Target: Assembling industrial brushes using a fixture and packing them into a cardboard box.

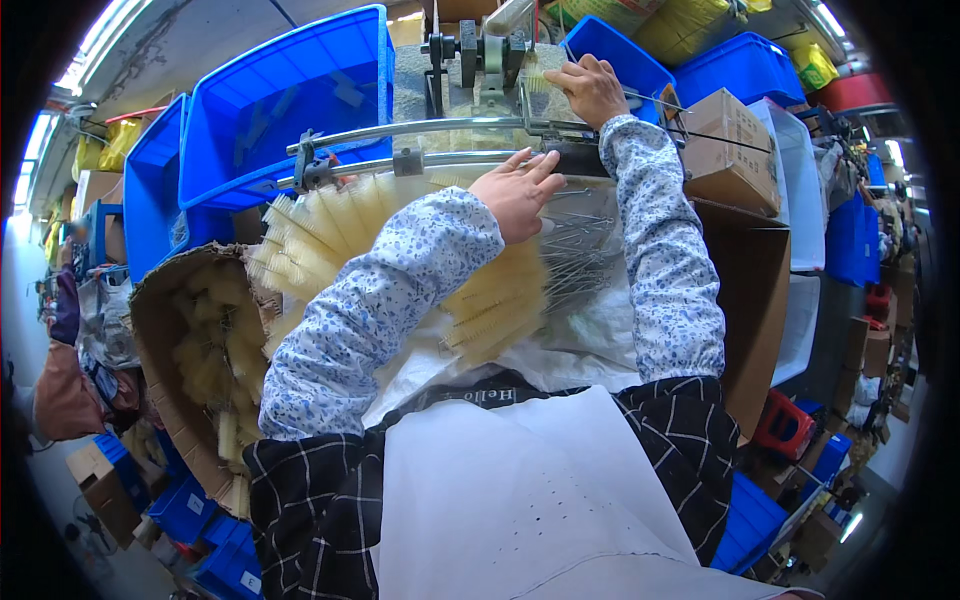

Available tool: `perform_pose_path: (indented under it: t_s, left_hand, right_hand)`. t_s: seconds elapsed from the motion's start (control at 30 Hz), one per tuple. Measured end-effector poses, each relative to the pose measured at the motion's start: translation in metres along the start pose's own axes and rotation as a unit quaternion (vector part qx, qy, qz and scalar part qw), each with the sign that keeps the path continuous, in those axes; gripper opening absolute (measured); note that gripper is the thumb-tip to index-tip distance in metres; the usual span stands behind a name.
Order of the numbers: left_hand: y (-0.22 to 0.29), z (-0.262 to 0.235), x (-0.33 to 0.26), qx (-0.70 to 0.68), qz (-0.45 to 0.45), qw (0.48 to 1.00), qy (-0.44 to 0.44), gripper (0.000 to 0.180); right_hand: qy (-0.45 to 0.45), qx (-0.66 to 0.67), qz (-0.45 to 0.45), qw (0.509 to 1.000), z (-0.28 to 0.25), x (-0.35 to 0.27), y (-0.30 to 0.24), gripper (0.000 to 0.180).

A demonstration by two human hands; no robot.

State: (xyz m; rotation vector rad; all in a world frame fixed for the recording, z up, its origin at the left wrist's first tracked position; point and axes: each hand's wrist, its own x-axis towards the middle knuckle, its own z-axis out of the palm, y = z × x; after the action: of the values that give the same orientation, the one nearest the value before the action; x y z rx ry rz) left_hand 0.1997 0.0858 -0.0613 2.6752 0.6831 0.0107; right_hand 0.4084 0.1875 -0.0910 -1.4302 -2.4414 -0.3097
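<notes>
My left hand (515,197) lies palm down with its fingers stretched out. Its fingertips rest at the black block (578,157) on the front rail of a bench machine (490,90). Farther up and to the right, my right hand (592,92) is closed, its fingertips at a small pale bristle brush (538,78) beside the machine's upright part. A thin metal rod runs out to the right behind that hand. Below my left hand lie many yellowish bristle brushes (495,305) on twisted wire. Their bare wire stems (580,245) fan out to the right, over white sheeting.
Left of the machine stand blue bins (290,65). A cardboard box (150,300) with more brushes sits at my left. On the right are a closed carton (735,150), an open cardboard box (745,300) and white bins (795,180). Another person (75,370) is at far left.
</notes>
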Motion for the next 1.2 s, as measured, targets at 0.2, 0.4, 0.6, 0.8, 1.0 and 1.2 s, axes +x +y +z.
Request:
perform_pose_path:
  t_s: [0.2,0.4,0.6,0.8,1.0,1.2]
  left_hand:
    - [0.002,-0.001,0.003,-0.009,-0.010,1.000,-0.008,0.058]
    - [0.003,-0.003,0.001,-0.011,-0.015,1.000,-0.017,0.058]
    - [0.000,-0.001,0.001,-0.016,-0.009,1.000,-0.012,0.057]
    - [-0.001,0.003,0.002,-0.014,-0.005,1.000,-0.007,0.056]
    - [-0.005,0.003,0.005,-0.027,0.001,1.000,0.003,0.056]
    - [-0.008,-0.030,-0.022,-0.157,-0.036,0.986,0.036,0.045]
  right_hand:
    - [0.025,-0.084,-0.003,0.996,-0.003,-0.006,-0.005,0.030]
    - [0.018,-0.126,-0.015,0.992,-0.008,-0.004,-0.013,0.028]
    - [0.028,-0.031,0.026,0.999,0.005,-0.006,-0.007,0.026]
    - [0.008,0.078,0.075,0.994,0.015,-0.005,0.002,0.025]
    - [0.021,0.036,0.073,0.996,-0.002,-0.013,-0.003,0.022]
    - [0.029,0.127,0.023,0.991,-0.095,-0.035,-0.050,0.025]
